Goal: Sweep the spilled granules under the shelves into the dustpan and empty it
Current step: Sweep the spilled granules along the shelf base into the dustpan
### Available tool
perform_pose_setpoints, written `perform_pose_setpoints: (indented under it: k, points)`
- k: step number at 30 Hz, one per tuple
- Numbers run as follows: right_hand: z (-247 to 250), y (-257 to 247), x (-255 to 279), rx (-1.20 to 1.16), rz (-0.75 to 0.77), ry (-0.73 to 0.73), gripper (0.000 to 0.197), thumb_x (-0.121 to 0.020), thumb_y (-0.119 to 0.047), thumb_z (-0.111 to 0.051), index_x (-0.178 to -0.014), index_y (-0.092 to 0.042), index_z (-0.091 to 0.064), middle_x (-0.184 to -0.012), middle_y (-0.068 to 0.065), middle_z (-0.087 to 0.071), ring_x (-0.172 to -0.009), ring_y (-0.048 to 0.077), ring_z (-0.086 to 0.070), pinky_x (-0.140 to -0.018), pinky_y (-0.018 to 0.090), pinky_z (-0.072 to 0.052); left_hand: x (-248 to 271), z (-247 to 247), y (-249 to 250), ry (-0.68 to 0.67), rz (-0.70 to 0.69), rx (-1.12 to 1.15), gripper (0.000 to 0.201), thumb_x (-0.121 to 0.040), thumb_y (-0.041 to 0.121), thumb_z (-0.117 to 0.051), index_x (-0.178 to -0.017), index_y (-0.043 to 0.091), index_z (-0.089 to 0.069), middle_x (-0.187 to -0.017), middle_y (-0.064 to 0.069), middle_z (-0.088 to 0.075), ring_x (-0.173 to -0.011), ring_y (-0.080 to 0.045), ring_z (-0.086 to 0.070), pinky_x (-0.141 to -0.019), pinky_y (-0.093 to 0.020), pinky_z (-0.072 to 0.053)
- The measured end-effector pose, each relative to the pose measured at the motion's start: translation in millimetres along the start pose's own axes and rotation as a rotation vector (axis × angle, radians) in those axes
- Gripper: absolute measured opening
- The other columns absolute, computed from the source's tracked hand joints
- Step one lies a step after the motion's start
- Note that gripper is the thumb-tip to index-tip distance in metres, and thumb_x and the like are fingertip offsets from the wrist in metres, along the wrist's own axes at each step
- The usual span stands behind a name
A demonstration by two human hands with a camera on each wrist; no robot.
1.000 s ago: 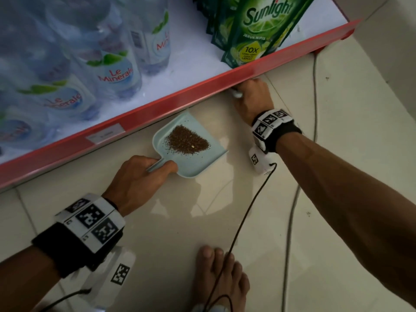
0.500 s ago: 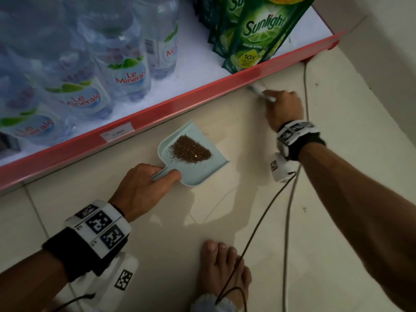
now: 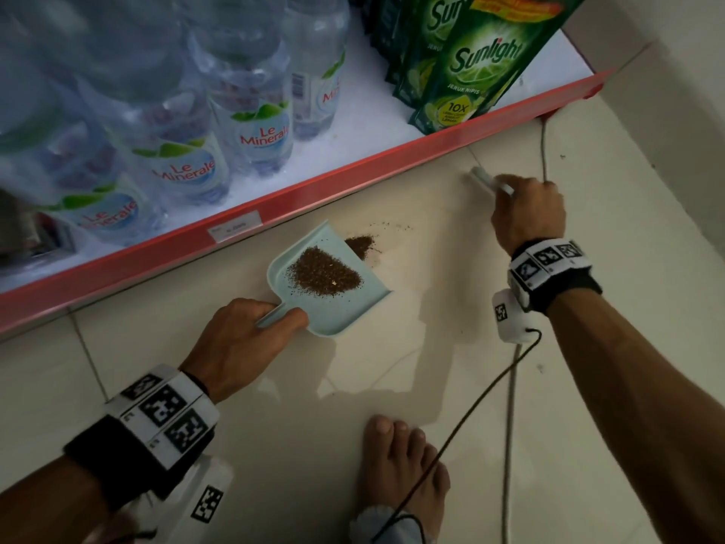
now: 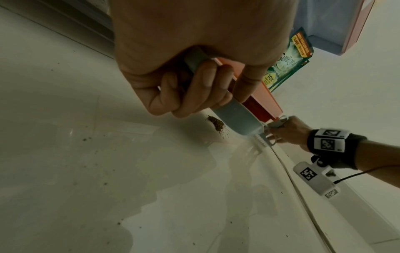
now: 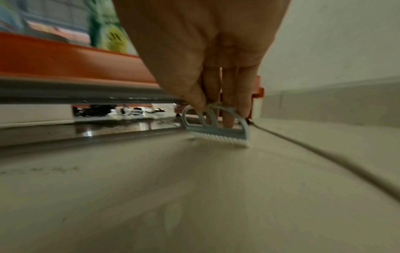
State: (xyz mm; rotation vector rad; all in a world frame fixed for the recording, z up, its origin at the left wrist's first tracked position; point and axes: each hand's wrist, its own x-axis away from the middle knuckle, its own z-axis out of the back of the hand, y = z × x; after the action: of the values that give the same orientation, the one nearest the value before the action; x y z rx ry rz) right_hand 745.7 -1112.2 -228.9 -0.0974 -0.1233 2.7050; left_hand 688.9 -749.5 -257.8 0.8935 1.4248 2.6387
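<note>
A pale blue dustpan (image 3: 372, 304) lies on the floor tiles with a heap of brown granules (image 3: 323, 273) in it. My left hand (image 3: 243, 339) grips its handle (image 4: 195, 59), fingers curled round it. A smaller patch of granules (image 3: 360, 245) lies on the floor just past the pan's lip, also seen as a granule patch (image 4: 216, 123) in the left wrist view. My right hand (image 3: 527, 214) holds a small pale blue brush (image 3: 486, 180) to the right of the pan, near the red shelf edge (image 3: 353, 174). The brush (image 5: 216, 130) has its white bristles on the floor.
Water bottles (image 3: 255, 123) and green Sunlight pouches (image 3: 470, 72) stand on the bottom shelf. A dark gap (image 5: 121, 111) runs under it. A grey cable (image 3: 510, 426) and a thin black wire (image 3: 463, 422) cross the floor on the right. My bare foot (image 3: 400, 477) is below the pan.
My right hand has drawn the brush out from under the shelf edge and away to the right. A small patch of granules now lies at the pan's lip. The left hand has kept its hold.
</note>
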Motion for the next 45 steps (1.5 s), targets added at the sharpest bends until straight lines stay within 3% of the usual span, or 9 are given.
perform_pose_setpoints:
  k: [5, 8, 13, 17, 22, 26, 32, 36, 45]
  points:
    - [-16.6, -48.5, 50.7, -0.059, 0.126, -0.136, 0.032, -0.092, -0.012, -0.048, -0.114, -0.021, -0.07, -0.082, 0.019, -0.071, -0.065, 0.033, -0.057, -0.06, 0.029, -0.03, 0.2, 0.6, -2.2, 0.002, 0.0, 0.004, 0.044, -0.063, 0.063, -0.052, -0.054, 0.02, -0.042, -0.05, 0.006, -0.037, -0.049, -0.014, -0.036, -0.056, -0.031, -0.033]
    - [-12.6, -79.6, 85.6, -0.146, 0.303, -0.164, 0.027, -0.092, -0.013, -0.049, -0.105, -0.021, -0.07, -0.068, 0.012, -0.067, -0.054, 0.029, -0.053, -0.055, 0.029, -0.038, 1.1, 4.2, -4.8, 0.004, 0.003, 0.005, 0.044, -0.064, 0.062, -0.053, -0.054, 0.02, -0.042, -0.05, 0.006, -0.037, -0.048, -0.013, -0.036, -0.055, -0.031, -0.033]
    - [-2.0, -61.7, 49.7, -0.124, 0.183, 0.06, 0.027, -0.091, -0.013, -0.052, -0.11, -0.016, -0.071, -0.083, 0.024, -0.071, -0.073, 0.046, -0.063, -0.065, 0.043, -0.051, 6.5, 11.8, -11.5, 0.024, 0.007, 0.03, 0.044, -0.065, 0.06, -0.054, -0.053, 0.02, -0.041, -0.05, 0.006, -0.037, -0.048, -0.013, -0.035, -0.054, -0.03, -0.033]
    - [-19.3, -62.4, 7.0, 0.02, 0.062, -0.062, 0.034, -0.094, -0.01, -0.044, -0.118, -0.018, -0.067, -0.1, 0.025, -0.069, -0.092, 0.044, -0.061, -0.073, 0.042, -0.047, 11.9, 13.6, -18.0, 0.025, 0.03, 0.022, 0.043, -0.064, 0.06, -0.054, -0.054, 0.021, -0.041, -0.05, 0.006, -0.037, -0.047, -0.011, -0.035, -0.054, -0.029, -0.032]
    - [-25.7, -101.8, 28.5, -0.222, 0.546, -0.219, 0.048, -0.089, 0.003, -0.053, -0.127, -0.023, -0.066, -0.121, 0.006, -0.07, -0.096, 0.028, -0.072, -0.092, 0.038, -0.055, 16.0, 14.5, -19.9, 0.019, 0.032, 0.018, 0.043, -0.065, 0.06, -0.053, -0.054, 0.02, -0.04, -0.051, 0.005, -0.038, -0.049, -0.013, -0.036, -0.055, -0.031, -0.033]
    - [-11.9, -93.9, 42.4, -0.223, 0.804, -0.31, 0.043, -0.086, 0.006, -0.06, -0.123, -0.013, -0.068, -0.119, 0.008, -0.071, -0.096, 0.029, -0.072, -0.086, 0.039, -0.057, 21.6, 17.7, -24.9, 0.03, 0.031, 0.044, 0.043, -0.066, 0.059, -0.053, -0.054, 0.021, -0.037, -0.051, 0.006, -0.034, -0.049, -0.013, -0.033, -0.055, -0.032, -0.031]
    - [1.0, -56.8, 19.2, -0.294, 0.535, 0.046, 0.026, -0.093, -0.005, -0.058, -0.114, -0.011, -0.072, -0.101, 0.016, -0.075, -0.084, 0.034, -0.072, -0.078, 0.032, -0.056, 27.5, 18.0, -29.8, 0.026, 0.038, 0.043, 0.043, -0.066, 0.059, -0.053, -0.053, 0.022, -0.036, -0.05, 0.007, -0.034, -0.048, -0.012, -0.032, -0.054, -0.031, -0.031]
    - [-15.5, -72.7, 15.1, -0.13, 0.313, -0.124, 0.039, -0.091, -0.005, -0.051, -0.123, -0.018, -0.068, -0.102, 0.022, -0.073, -0.091, 0.044, -0.067, -0.084, 0.042, -0.053, 26.6, 16.2, -28.9, 0.025, 0.043, 0.034, 0.043, -0.067, 0.059, -0.054, -0.052, 0.022, -0.037, -0.05, 0.008, -0.034, -0.047, -0.011, -0.033, -0.054, -0.031, -0.031]
    - [-3.0, -105.5, 93.2, -0.205, 0.564, -0.25, 0.031, -0.088, -0.005, -0.053, -0.108, -0.02, -0.071, -0.081, 0.007, -0.075, -0.061, 0.028, -0.063, -0.064, 0.029, -0.051, 26.6, 16.8, -21.7, 0.021, 0.034, 0.04, 0.041, -0.068, 0.057, -0.054, -0.056, 0.02, -0.042, -0.053, 0.004, -0.037, -0.051, -0.014, -0.035, -0.056, -0.031, -0.032]
